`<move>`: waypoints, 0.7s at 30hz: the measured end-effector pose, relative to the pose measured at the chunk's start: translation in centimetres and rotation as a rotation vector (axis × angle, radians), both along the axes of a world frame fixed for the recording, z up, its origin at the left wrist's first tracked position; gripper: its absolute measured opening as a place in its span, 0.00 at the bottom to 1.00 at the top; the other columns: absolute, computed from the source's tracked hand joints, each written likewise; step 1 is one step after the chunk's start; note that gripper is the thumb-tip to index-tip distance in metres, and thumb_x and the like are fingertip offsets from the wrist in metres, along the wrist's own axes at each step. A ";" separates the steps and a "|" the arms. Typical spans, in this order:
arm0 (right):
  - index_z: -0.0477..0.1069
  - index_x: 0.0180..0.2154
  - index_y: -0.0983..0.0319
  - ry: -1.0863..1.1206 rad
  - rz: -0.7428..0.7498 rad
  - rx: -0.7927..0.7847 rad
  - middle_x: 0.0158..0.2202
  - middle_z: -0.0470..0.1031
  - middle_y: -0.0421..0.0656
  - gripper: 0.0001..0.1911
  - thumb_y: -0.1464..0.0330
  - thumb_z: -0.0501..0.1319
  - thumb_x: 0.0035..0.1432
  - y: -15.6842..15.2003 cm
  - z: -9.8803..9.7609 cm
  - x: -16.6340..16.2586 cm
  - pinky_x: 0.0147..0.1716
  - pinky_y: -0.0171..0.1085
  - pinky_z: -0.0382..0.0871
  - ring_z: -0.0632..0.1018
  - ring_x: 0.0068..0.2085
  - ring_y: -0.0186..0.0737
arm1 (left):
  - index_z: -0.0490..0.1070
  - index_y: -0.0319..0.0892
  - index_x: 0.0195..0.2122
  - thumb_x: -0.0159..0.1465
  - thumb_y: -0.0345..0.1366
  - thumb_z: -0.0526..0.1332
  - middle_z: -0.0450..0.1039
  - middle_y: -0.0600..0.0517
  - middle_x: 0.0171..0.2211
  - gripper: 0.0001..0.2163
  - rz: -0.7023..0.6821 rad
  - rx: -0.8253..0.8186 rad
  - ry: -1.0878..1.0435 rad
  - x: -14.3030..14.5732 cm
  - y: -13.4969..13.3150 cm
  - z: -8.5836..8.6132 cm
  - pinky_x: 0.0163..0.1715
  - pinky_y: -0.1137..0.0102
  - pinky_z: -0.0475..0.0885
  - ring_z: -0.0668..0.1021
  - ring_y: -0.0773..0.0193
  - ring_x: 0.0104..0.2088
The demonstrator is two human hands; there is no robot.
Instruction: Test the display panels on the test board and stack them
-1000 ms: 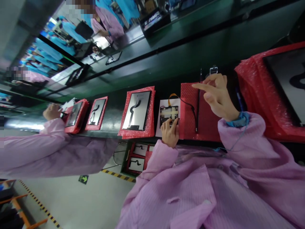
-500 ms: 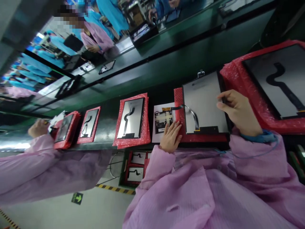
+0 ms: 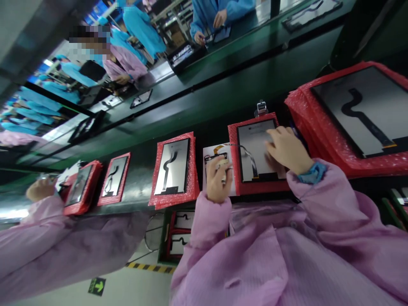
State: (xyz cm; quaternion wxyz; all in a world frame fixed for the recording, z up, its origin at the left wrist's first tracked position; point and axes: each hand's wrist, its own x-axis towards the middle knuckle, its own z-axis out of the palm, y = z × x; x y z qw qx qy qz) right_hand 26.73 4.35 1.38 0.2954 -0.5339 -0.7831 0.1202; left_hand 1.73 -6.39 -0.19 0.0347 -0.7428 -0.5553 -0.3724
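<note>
An LCD screen panel lies back side up on a red bubble-wrap sheet in front of me. From its lower part a flex cable curves left to a small circuit board on a white sheet. My left hand is over this board with bent, separated fingers and covers much of it. Whether it touches the board I cannot tell. My right hand hovers at the panel's right side, fingers loosely extended and slightly blurred, with nothing visible in it.
To the right, a larger panel rests on stacked red bubble wrap. Leftward along the bench are another wrapped panel and a smaller one. A co-worker's hand is at far left. Below stands a crate of panels.
The panel has come down from a tilted position onto the bubble wrap. My right hand has released its edge. My left hand's fingers have lifted and bent over the board.
</note>
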 end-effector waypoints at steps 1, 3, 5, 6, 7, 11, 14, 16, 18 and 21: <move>0.77 0.49 0.64 0.011 0.112 -0.010 0.48 0.77 0.55 0.18 0.61 0.56 0.67 0.6 0.4 -1.2 0.54 0.55 0.70 0.75 0.53 0.57 | 0.77 0.44 0.48 0.73 0.41 0.54 0.74 0.40 0.56 0.13 0.046 0.072 -0.013 -0.2 1.4 0.7 0.60 0.54 0.69 0.75 0.52 0.58; 0.79 0.44 0.64 0.037 0.334 -0.122 0.48 0.79 0.52 0.18 0.62 0.54 0.69 1.9 0.8 -3.7 0.59 0.51 0.66 0.76 0.53 0.52 | 0.75 0.41 0.50 0.73 0.42 0.53 0.74 0.39 0.54 0.15 0.109 0.109 0.010 -0.5 4.5 1.6 0.61 0.54 0.68 0.75 0.52 0.57; 0.81 0.39 0.63 0.083 0.439 -0.275 0.46 0.81 0.50 0.17 0.62 0.55 0.69 2.9 0.7 -5.8 0.57 0.46 0.67 0.78 0.50 0.48 | 0.74 0.40 0.52 0.73 0.41 0.52 0.75 0.40 0.53 0.16 0.110 0.056 0.052 -0.8 7.0 1.5 0.60 0.55 0.67 0.75 0.52 0.56; 0.81 0.37 0.63 0.111 0.457 -0.334 0.45 0.81 0.49 0.16 0.62 0.57 0.69 3.2 0.5 -6.4 0.55 0.44 0.68 0.79 0.49 0.47 | 0.74 0.39 0.51 0.73 0.41 0.51 0.76 0.40 0.51 0.16 0.102 0.022 0.067 -0.9 8.0 1.2 0.60 0.55 0.67 0.75 0.52 0.54; 0.81 0.36 0.63 0.139 0.464 -0.372 0.45 0.81 0.49 0.14 0.63 0.59 0.67 3.4 0.2 -6.9 0.53 0.42 0.68 0.79 0.48 0.46 | 0.75 0.39 0.49 0.73 0.40 0.51 0.77 0.41 0.49 0.15 0.093 -0.013 0.076 -0.9 8.6 0.8 0.59 0.56 0.68 0.76 0.53 0.52; 0.80 0.34 0.62 0.194 0.488 -0.389 0.47 0.82 0.47 0.08 0.70 0.62 0.61 3.2 -0.7 -6.9 0.49 0.39 0.71 0.81 0.45 0.41 | 0.74 0.43 0.37 0.73 0.37 0.51 0.79 0.46 0.39 0.14 0.082 -0.131 0.131 -1.2 8.7 -0.6 0.59 0.56 0.66 0.77 0.56 0.45; 0.78 0.32 0.63 0.213 0.490 -0.360 0.46 0.81 0.48 0.08 0.72 0.61 0.60 3.1 -1.0 -6.5 0.52 0.41 0.70 0.80 0.45 0.42 | 0.71 0.44 0.30 0.72 0.35 0.51 0.78 0.49 0.33 0.14 0.014 -0.205 0.192 -1.5 8.0 -0.6 0.61 0.55 0.62 0.77 0.57 0.42; 0.77 0.30 0.63 0.220 0.492 -0.335 0.45 0.80 0.49 0.08 0.72 0.60 0.60 3.1 -1.1 -6.4 0.56 0.44 0.67 0.79 0.47 0.43 | 0.69 0.44 0.28 0.71 0.34 0.52 0.77 0.51 0.31 0.13 -0.064 -0.267 0.210 -1.7 7.7 -0.3 0.58 0.56 0.63 0.77 0.58 0.39; 0.76 0.31 0.63 0.214 0.516 -0.308 0.43 0.80 0.48 0.07 0.72 0.60 0.59 3.2 -1.3 -6.4 0.57 0.46 0.64 0.78 0.47 0.44 | 0.68 0.44 0.28 0.70 0.33 0.52 0.76 0.51 0.29 0.13 -0.125 -0.317 0.213 -1.7 7.7 -0.2 0.55 0.57 0.64 0.76 0.59 0.37; 0.76 0.32 0.62 0.147 0.598 -0.261 0.44 0.81 0.48 0.06 0.71 0.59 0.58 3.0 -1.7 -6.8 0.56 0.47 0.64 0.77 0.47 0.45 | 0.68 0.44 0.29 0.69 0.33 0.52 0.76 0.51 0.29 0.12 -0.171 -0.345 0.200 -1.5 7.8 -0.1 0.53 0.57 0.65 0.75 0.59 0.36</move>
